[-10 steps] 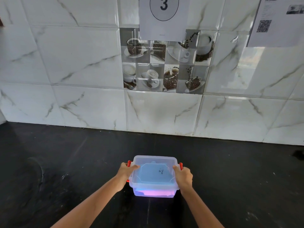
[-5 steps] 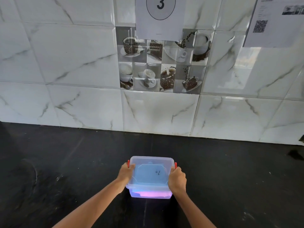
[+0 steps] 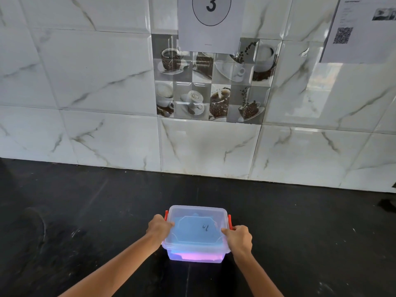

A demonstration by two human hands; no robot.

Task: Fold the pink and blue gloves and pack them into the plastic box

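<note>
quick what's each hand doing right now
Left hand: closed on the left edge of the plastic box.
Right hand: closed on the box's right edge.

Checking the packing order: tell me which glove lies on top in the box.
The blue glove lies on top, under the lid; the pink glove shows only low through the plastic box front wall.

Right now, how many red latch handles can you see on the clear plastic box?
2. One red latch handle is on the box's left side, above the left hand. The other is on the right side, beside the right hand. Both are partly hidden.
</note>
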